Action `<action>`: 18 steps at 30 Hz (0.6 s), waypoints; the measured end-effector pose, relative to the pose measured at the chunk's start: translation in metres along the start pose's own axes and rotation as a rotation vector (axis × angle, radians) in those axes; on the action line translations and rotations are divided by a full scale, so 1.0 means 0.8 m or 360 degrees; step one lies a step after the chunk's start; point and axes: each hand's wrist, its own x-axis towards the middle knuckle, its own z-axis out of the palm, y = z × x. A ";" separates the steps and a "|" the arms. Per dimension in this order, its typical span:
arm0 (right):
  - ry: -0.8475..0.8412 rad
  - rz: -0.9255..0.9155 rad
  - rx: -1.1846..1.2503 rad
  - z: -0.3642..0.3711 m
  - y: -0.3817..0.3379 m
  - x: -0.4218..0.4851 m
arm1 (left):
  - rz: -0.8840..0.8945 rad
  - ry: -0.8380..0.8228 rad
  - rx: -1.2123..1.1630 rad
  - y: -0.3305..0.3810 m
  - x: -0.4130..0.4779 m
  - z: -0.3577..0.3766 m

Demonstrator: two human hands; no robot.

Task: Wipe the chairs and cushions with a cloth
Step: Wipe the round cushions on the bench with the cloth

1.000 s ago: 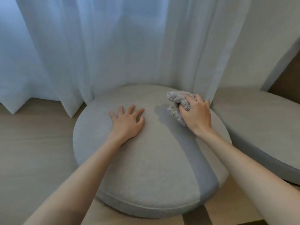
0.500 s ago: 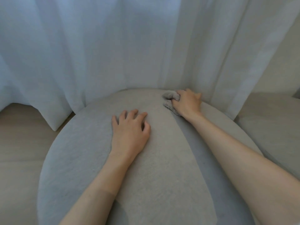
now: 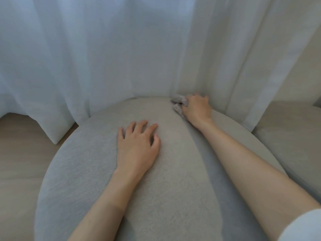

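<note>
A round grey cushion (image 3: 83,171) fills the lower middle of the view. My left hand (image 3: 137,146) rests on its top near the centre, fingers spread with the tips slightly bent. My right hand (image 3: 197,108) grips a bunched grey cloth (image 3: 178,103) and presses it on the cushion's far edge, right against the curtain. Part of the cloth is hidden under my fingers.
A white sheer curtain (image 3: 121,58) hangs just behind the cushion and touches its back rim. A second grey cushion (image 3: 291,136) lies at the right. Wooden floor (image 3: 20,153) shows at the left.
My right hand has slid the cloth away from me to the cushion's far edge by the curtain. My head has come closer, so the cushion looks larger. The left hand stays put.
</note>
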 end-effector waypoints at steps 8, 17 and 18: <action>-0.0021 0.0489 0.0243 -0.037 0.083 -0.046 | 0.0000 -0.0035 0.0014 0.006 0.000 -0.005; 0.0014 -0.0182 0.0364 -0.021 -0.048 -0.066 | -0.0019 -0.0004 0.0012 0.003 0.002 -0.002; 0.0015 -0.0130 0.0314 -0.026 -0.028 -0.070 | -0.0021 -0.0008 -0.0003 0.003 0.002 -0.002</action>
